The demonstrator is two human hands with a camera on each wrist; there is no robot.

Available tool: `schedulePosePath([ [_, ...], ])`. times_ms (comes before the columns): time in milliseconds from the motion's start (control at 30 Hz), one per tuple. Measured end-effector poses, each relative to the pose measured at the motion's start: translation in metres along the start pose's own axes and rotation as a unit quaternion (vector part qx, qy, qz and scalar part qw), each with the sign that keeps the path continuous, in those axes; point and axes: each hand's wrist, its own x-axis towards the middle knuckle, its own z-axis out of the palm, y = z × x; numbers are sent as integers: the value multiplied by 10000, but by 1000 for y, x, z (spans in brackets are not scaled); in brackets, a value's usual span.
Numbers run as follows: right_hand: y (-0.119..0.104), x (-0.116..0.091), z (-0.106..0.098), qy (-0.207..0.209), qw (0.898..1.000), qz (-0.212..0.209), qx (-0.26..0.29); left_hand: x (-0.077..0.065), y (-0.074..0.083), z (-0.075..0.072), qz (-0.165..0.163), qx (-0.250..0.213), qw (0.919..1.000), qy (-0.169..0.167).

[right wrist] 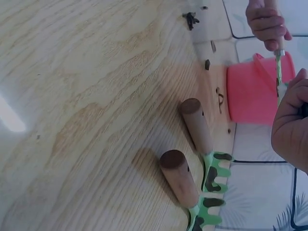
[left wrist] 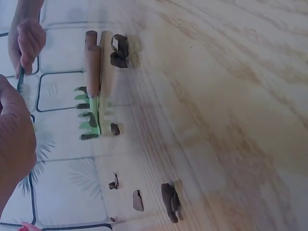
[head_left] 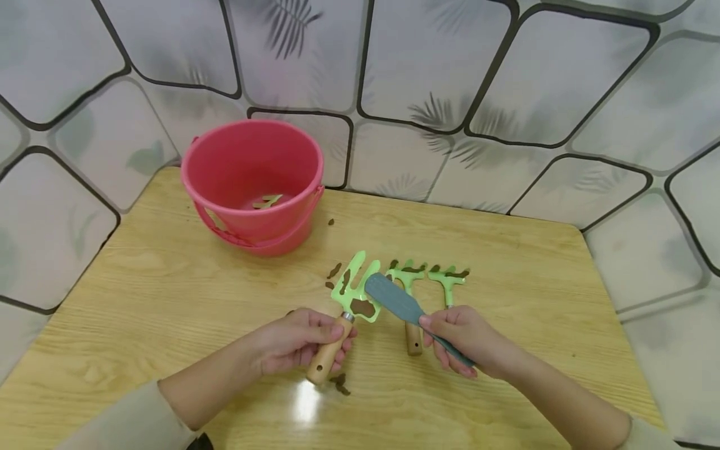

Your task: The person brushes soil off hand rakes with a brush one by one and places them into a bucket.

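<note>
Head view: fork (head_left: 351, 295) gripped in left hand (head_left: 300, 342), spatula (head_left: 395, 299) pinched in right hand (head_left: 472, 340)

Left: curled round the fork's wooden handle (head_left: 327, 358), holding it above the table (head_left: 506, 262), prongs (head_left: 355, 265) pointing away. Right: pinching the spatula, blade overlapping the fork's right edge; hard to tell whether touching.

At risk, by judgement: a twist of the fork in the grip, from too hard a push at one edge; brown patches (head_left: 362, 307) flicked onto the two rakes (head_left: 408, 281) (head_left: 448, 281), from a quick stroke; a knock to the rakes, from dipping the right hand low.

Smooth and round at the handle, metal at the collar (head_left: 348, 317), flat, light green and blotched toward the prongs. Slim and blue-grey along the spatula, broadening to a rounded end.

Just beyond: rakes lying on the table, wooden-handled, brown on the green tines. Near the left hand: lumpy dark clods (head_left: 340, 384), perhaps clay. Farther off, back left: a round pink bucket (head_left: 281, 226), probably plastic, a green piece (head_left: 270, 201) inside. Behind: a wall (head_left: 416, 62) of leaf-printed, dark-lined panels.
</note>
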Motion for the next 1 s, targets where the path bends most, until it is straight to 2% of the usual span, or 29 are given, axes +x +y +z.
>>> schedulePosePath([
  [167,-4,21,11,234,9997,62,-8,-4,-3,-2,-143,-214,9996,91],
  [333,-13,43,22,469,9988,74,-123,-9,-9,-5,-67,-257,9996,125],
  [467,-25,52,23,623,9977,144,-242,-7,-15,-4,-17,-260,9997,-4],
  [567,-33,52,19,646,9977,145,-173,-2,-19,-1,-1,-305,9995,-24],
  [767,-46,38,7,465,9989,6,78,-3,-23,-5,54,-354,9987,369],
  [1000,-42,11,-4,295,9990,196,-271,-6,-20,-10,214,-489,9980,350],
])
